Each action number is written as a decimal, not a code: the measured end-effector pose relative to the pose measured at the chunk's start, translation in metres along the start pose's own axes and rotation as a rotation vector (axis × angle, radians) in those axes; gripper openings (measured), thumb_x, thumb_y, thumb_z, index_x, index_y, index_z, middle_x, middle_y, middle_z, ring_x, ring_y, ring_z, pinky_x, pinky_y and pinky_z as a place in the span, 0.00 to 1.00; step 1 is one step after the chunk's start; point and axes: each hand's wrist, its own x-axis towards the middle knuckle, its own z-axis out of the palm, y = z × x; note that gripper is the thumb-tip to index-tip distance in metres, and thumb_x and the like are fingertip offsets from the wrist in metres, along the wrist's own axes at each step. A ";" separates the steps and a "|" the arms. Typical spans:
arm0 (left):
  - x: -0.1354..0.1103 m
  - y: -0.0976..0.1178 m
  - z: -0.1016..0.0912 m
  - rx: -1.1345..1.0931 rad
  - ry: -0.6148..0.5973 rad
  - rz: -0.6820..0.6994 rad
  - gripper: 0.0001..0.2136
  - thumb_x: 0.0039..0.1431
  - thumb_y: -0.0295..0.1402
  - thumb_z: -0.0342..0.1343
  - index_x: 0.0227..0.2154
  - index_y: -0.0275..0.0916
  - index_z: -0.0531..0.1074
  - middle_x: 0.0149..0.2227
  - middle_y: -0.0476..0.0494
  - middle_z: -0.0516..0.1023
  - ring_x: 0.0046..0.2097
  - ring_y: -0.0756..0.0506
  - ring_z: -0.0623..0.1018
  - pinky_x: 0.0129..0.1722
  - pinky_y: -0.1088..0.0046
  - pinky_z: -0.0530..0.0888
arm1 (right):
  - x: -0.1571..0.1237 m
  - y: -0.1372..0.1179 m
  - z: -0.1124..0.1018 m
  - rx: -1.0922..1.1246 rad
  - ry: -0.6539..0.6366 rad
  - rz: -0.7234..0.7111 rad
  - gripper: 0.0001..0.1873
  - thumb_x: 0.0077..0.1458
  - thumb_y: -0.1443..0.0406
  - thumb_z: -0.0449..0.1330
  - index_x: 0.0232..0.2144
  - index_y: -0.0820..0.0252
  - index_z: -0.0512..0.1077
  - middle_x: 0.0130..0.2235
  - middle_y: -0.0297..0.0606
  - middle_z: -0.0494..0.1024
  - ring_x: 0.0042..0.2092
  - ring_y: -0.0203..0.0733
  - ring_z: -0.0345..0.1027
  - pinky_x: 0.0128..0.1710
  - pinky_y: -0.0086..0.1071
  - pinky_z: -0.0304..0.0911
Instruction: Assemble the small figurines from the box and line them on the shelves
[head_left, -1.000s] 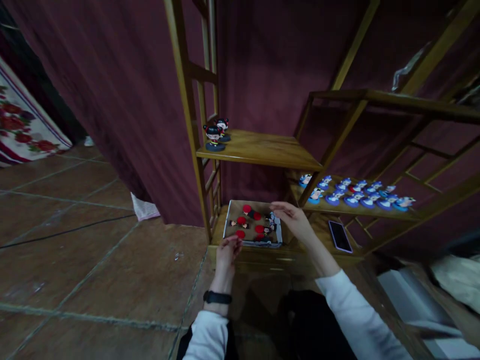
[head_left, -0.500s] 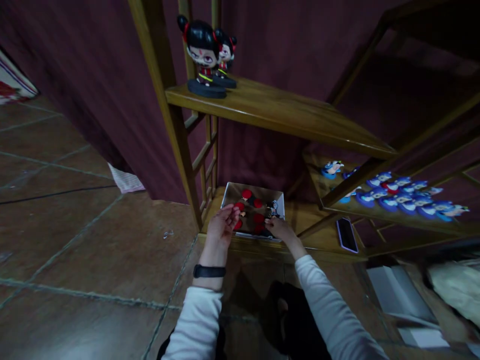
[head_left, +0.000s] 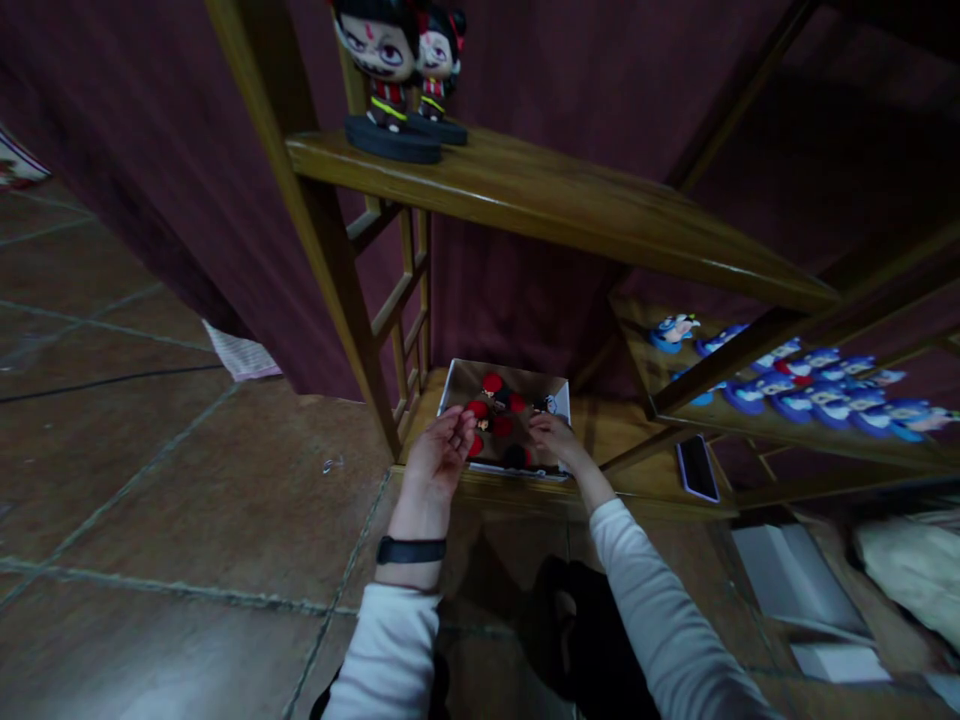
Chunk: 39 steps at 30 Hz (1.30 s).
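Note:
A shallow white-edged box (head_left: 448,385) sits on the low wooden shelf, holding several small figurines with red and black parts. My left hand (head_left: 441,448) is at its left front side, fingers loosely curved and apart, beside a red-topped figurine (head_left: 478,410). I see nothing held in it. Over the right half of the box is my right hand (head_left: 556,440), palm down, fingers stretched toward the left. No held object shows there, though its palm side is hidden. A red-and-black figurine (head_left: 493,386) lies near the back. A black-and-white piece (head_left: 550,404) shows behind my right hand.
Two larger black-haired figurines (head_left: 390,95) stand on the upper wooden shelf (head_left: 525,190). Several blue-and-white figurines (head_left: 810,395) line a shelf at right. A phone (head_left: 697,467) lies on the low shelf. Grey boxes (head_left: 799,580) are on the floor, lower right.
My right hand has shifted slightly toward the back of the box. A red piece by its fingertips now lies further left. The view has tilted a little; my left hand is nearly unmoved.

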 end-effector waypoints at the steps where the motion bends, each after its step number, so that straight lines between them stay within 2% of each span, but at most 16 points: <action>1: 0.000 0.000 0.000 -0.002 0.002 0.001 0.07 0.54 0.19 0.49 0.32 0.33 0.70 0.28 0.43 0.76 0.29 0.52 0.77 0.27 0.80 0.74 | -0.001 0.001 0.001 -0.110 -0.048 -0.010 0.12 0.43 0.63 0.58 0.34 0.58 0.68 0.31 0.32 0.71 0.33 0.36 0.66 0.34 0.32 0.64; 4: 0.002 0.000 0.000 0.000 0.011 0.006 0.07 0.54 0.19 0.49 0.32 0.32 0.70 0.28 0.42 0.76 0.29 0.51 0.77 0.27 0.80 0.74 | -0.008 0.001 0.006 -0.460 -0.194 -0.112 0.17 0.38 0.64 0.64 0.36 0.57 0.70 0.35 0.34 0.71 0.38 0.39 0.66 0.39 0.32 0.61; 7: 0.002 -0.001 0.000 0.008 0.019 0.010 0.07 0.53 0.19 0.49 0.31 0.33 0.70 0.27 0.43 0.76 0.29 0.52 0.77 0.27 0.80 0.73 | -0.017 -0.004 0.012 -0.715 -0.204 -0.190 0.22 0.37 0.63 0.66 0.39 0.55 0.70 0.44 0.38 0.69 0.45 0.43 0.65 0.43 0.33 0.59; 12: 0.006 -0.008 0.001 0.042 0.036 0.001 0.07 0.52 0.19 0.50 0.31 0.33 0.70 0.27 0.44 0.76 0.28 0.52 0.76 0.26 0.80 0.72 | -0.023 -0.014 0.015 -0.806 -0.152 -0.207 0.20 0.39 0.65 0.66 0.38 0.56 0.69 0.46 0.40 0.69 0.48 0.45 0.64 0.44 0.33 0.58; 15: 0.012 -0.020 0.001 0.110 0.044 -0.008 0.06 0.51 0.20 0.51 0.30 0.34 0.71 0.27 0.44 0.76 0.28 0.52 0.76 0.27 0.80 0.72 | -0.020 -0.017 0.015 -0.657 -0.083 -0.187 0.12 0.40 0.68 0.64 0.31 0.56 0.70 0.41 0.37 0.72 0.43 0.44 0.67 0.41 0.34 0.60; 18: 0.018 -0.034 -0.001 0.224 0.075 0.010 0.05 0.49 0.21 0.54 0.30 0.34 0.71 0.27 0.44 0.76 0.28 0.52 0.76 0.28 0.79 0.72 | -0.015 -0.024 0.018 -0.248 -0.050 -0.105 0.05 0.44 0.66 0.60 0.28 0.57 0.68 0.32 0.34 0.73 0.36 0.40 0.69 0.34 0.33 0.63; 21: 0.022 -0.046 -0.001 0.302 0.095 0.018 0.06 0.47 0.26 0.58 0.31 0.36 0.72 0.27 0.46 0.76 0.27 0.51 0.76 0.28 0.76 0.72 | -0.014 -0.033 0.026 0.163 -0.138 -0.089 0.08 0.43 0.63 0.60 0.28 0.58 0.67 0.29 0.33 0.73 0.32 0.39 0.69 0.28 0.31 0.65; 24: 0.025 -0.053 -0.001 0.311 0.072 -0.016 0.07 0.48 0.29 0.58 0.33 0.37 0.71 0.27 0.46 0.76 0.27 0.48 0.77 0.29 0.70 0.74 | -0.013 -0.038 0.033 0.282 -0.187 -0.154 0.10 0.42 0.60 0.62 0.28 0.59 0.69 0.28 0.33 0.73 0.31 0.38 0.68 0.29 0.30 0.65; 26: 0.027 -0.054 -0.001 0.290 0.087 0.002 0.07 0.49 0.24 0.56 0.33 0.37 0.70 0.27 0.46 0.76 0.27 0.48 0.77 0.30 0.68 0.75 | -0.008 -0.040 0.034 0.272 -0.165 -0.165 0.10 0.47 0.58 0.58 0.29 0.59 0.70 0.29 0.34 0.73 0.31 0.37 0.68 0.29 0.31 0.66; 29: 0.031 -0.050 -0.004 0.198 0.141 0.039 0.09 0.49 0.18 0.52 0.32 0.37 0.69 0.27 0.46 0.76 0.29 0.49 0.78 0.33 0.67 0.76 | 0.007 -0.042 0.030 0.109 -0.048 -0.200 0.11 0.54 0.60 0.51 0.36 0.57 0.70 0.34 0.35 0.74 0.34 0.37 0.68 0.34 0.33 0.66; 32: 0.033 -0.040 -0.007 0.094 0.189 0.074 0.09 0.50 0.17 0.51 0.30 0.36 0.69 0.28 0.46 0.76 0.31 0.49 0.78 0.35 0.68 0.77 | 0.022 -0.043 0.028 -0.259 0.085 -0.291 0.15 0.52 0.64 0.54 0.44 0.54 0.68 0.44 0.37 0.71 0.46 0.40 0.65 0.46 0.35 0.61; 35: 0.034 -0.030 -0.009 0.035 0.234 0.134 0.08 0.51 0.17 0.50 0.28 0.35 0.68 0.27 0.45 0.75 0.30 0.50 0.78 0.36 0.71 0.77 | 0.029 -0.043 0.035 -0.606 0.093 -0.313 0.20 0.52 0.66 0.55 0.49 0.52 0.66 0.52 0.41 0.65 0.55 0.44 0.57 0.53 0.37 0.54; 39: 0.031 -0.023 -0.011 0.011 0.216 0.162 0.07 0.50 0.17 0.51 0.27 0.35 0.68 0.26 0.47 0.75 0.29 0.51 0.78 0.37 0.70 0.77 | 0.028 -0.041 0.043 -0.822 0.074 -0.362 0.18 0.54 0.70 0.51 0.48 0.57 0.65 0.52 0.46 0.65 0.56 0.46 0.56 0.53 0.37 0.53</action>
